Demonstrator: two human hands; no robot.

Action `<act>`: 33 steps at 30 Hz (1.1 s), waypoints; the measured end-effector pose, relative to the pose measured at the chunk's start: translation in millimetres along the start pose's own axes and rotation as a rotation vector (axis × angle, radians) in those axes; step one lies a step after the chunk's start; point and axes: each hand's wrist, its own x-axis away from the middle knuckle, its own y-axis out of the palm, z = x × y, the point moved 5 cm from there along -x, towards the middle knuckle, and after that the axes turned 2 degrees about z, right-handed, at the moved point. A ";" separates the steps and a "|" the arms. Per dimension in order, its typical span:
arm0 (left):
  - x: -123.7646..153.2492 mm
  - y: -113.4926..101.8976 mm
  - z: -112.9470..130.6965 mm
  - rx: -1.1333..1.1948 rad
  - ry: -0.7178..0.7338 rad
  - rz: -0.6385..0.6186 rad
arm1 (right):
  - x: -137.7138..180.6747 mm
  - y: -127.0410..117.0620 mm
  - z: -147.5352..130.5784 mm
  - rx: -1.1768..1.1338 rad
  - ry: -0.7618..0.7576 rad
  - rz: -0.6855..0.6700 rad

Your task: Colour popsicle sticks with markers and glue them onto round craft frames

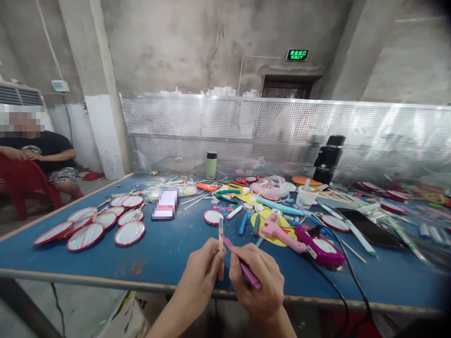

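Note:
My left hand (203, 271) is closed around a thin pale stick (221, 233) that stands upright above the near edge of the blue table (165, 253). My right hand (259, 280) grips a purple pen-like tool (243, 267) slanted up to the left. Its tip touches the stick near the middle. Both hands sit close together, just over the table's front edge.
Several red-rimmed round fans (129, 233) lie at the left. A pink glue gun (282, 233), a purple device (322, 249) with a black cable, a phone (366, 228), a white cup (306, 197) and a green flask (211, 165) crowd the middle and right. A seated person (42, 155) is at far left.

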 end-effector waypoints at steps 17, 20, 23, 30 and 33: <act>0.5 0.2 -0.6 0.010 -0.025 -0.010 | -0.4 -2.3 -0.4 0.003 0.003 0.046; -0.2 0.0 -1.6 0.014 -0.034 -0.010 | 1.3 -1.5 0.9 0.000 0.008 0.041; -1.3 -0.3 -1.8 0.013 -0.032 -0.011 | 1.7 -2.2 0.9 0.010 0.003 0.055; -1.4 0.1 -0.8 0.027 -0.030 -0.017 | -1.3 -2.1 -0.6 -0.005 -0.007 0.052; -0.4 -0.3 -0.4 0.017 -0.020 -0.009 | -1.7 -0.9 -0.7 -0.017 -0.010 0.028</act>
